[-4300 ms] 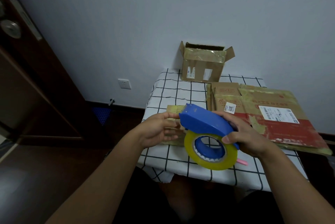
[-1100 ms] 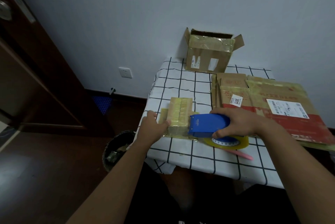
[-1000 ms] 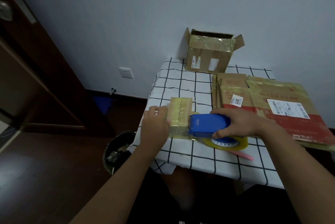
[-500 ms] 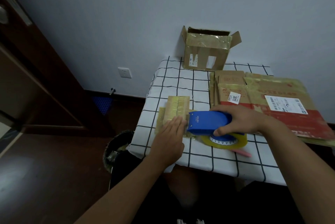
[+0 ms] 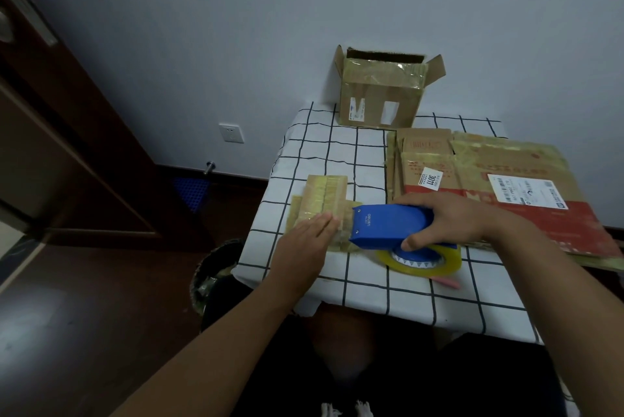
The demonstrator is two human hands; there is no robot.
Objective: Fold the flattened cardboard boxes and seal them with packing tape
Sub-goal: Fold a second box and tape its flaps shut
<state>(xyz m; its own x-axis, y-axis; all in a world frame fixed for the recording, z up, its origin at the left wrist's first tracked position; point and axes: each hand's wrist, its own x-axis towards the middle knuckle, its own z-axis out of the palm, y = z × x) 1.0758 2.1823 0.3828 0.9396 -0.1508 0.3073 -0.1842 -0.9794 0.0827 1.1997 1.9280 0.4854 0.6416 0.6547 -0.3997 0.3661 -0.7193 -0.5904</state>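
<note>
Left hand (image 5: 305, 241): I see it flat, fingers together, pressing the small taped box (image 5: 322, 205) at frame centre.
Right hand (image 5: 449, 219): my view shows fingers wrapped around the blue tape dispenser (image 5: 388, 226), its nose touching the box's right side.
Tape roll (image 5: 422, 259): yellow, lying on the checked tablecloth (image 5: 337, 153).
Flattened boxes (image 5: 489, 187): stacked at right.
Open box (image 5: 381, 92): upper centre, by the wall.

**A room in a home, used for packing**

Plain pale wall (image 5: 236, 28) with a socket (image 5: 231, 133), dark wooden floor (image 5: 84, 315) and a dark wooden door (image 5: 50, 146) with a floor doorstop (image 5: 209, 167). A small table under a black-and-white checked cloth (image 5: 337, 153) stands against the wall, a waste bin (image 5: 216, 271) beside its left edge, reused shipping cartons (image 5: 489, 187) stacked on it.
</note>
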